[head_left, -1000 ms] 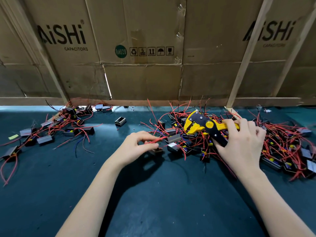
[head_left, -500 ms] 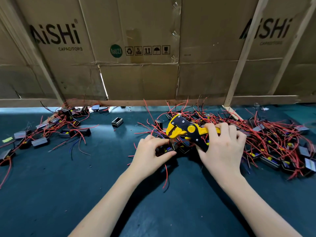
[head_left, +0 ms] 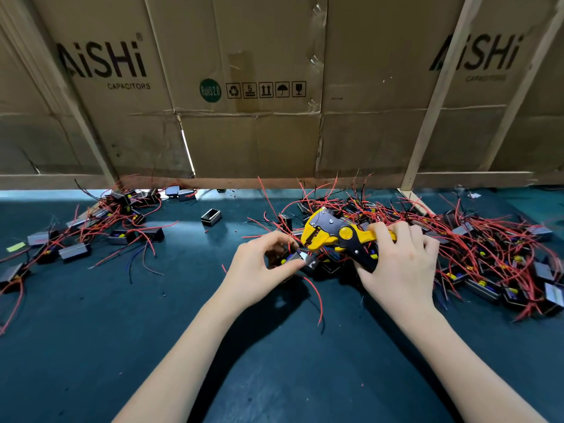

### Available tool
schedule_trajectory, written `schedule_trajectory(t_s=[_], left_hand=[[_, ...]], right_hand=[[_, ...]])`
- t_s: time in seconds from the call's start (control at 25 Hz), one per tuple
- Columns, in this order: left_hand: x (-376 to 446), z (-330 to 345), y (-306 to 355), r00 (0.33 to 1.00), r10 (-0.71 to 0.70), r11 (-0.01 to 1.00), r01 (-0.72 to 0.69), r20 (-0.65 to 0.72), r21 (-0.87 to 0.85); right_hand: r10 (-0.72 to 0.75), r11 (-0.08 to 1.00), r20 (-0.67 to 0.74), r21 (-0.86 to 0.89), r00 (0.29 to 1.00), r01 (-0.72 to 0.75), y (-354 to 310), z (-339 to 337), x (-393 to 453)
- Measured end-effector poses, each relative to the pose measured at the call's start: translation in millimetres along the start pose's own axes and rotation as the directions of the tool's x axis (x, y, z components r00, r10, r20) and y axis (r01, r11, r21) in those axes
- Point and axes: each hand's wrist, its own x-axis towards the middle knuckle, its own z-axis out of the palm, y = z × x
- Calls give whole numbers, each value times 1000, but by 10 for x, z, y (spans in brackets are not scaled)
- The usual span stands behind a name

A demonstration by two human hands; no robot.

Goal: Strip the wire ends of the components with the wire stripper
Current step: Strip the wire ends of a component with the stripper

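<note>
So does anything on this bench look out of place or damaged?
A few things. One small empty black case lies alone, apart from both heaps. Loose wires, one blue wire, lie off the left pile. A yellow scrap sits at the far left, and the cardboard backdrop is creased, with a lit gap.

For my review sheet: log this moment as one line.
step: wire to stripper | left hand: pinches component | right hand: grips wire stripper | stripped: cannot tell
</note>
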Motion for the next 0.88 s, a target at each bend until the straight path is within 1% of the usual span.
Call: schedule_trajectory(t_s=[0.2,0.36,0.4,0.48,0.6,0.64,0.72,0.88], left_hand=[[1,27,41,998,-36,995,32,-44,-96],[26,55,43,992,-108,981,95,-69,-168],[21,70,34,989,-116,984,102,-89,-148],[13,90,12,984,-105,994,99,-143,-49],[11,88,-18,975,-5,984,45,-222,174],[17,86,-29,972,29,977,22,-232,214],[16,88,-34,974,71,976,-23,-217,217],[-1,140,-31,985,120,966,-87,-126,245]], right_hand=[[-36,999,-36,-10,999,36,-41,-6,3],[-71,997,-40,-2,997,71,-108,-31,-14],[-75,997,-40,-2,996,75,-125,-38,-17],[-87,996,-40,-7,995,87,-147,-51,-24],[-115,993,-38,-30,993,114,-163,-69,-34],[-125,992,-31,-39,992,123,-170,-74,-37],[-142,989,-16,-54,990,141,-186,-84,-42],[-189,980,-22,-73,982,187,-241,-94,-56]])
